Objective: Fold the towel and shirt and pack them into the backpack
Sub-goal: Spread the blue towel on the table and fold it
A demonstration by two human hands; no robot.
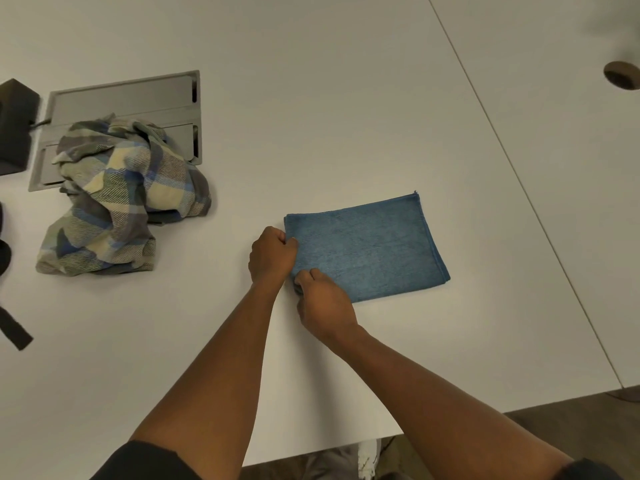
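A blue towel [370, 249] lies folded into a flat rectangle on the white table [311, 98], right of centre. My left hand [272, 256] pinches the towel's left edge near its far corner. My right hand [322, 303] pinches the same left edge at the near corner. Both hands have curled fingers on the cloth. A crumpled plaid shirt [121, 199] sits in a heap at the left. A black backpack [5, 244] shows only as dark parts and a strap at the left frame edge.
A grey metal cable hatch [128, 102] is set into the table behind the shirt. A black box [15, 123] stands at the far left. A seam [519, 174] runs diagonally across the table at the right. The table's near edge lies just before my body.
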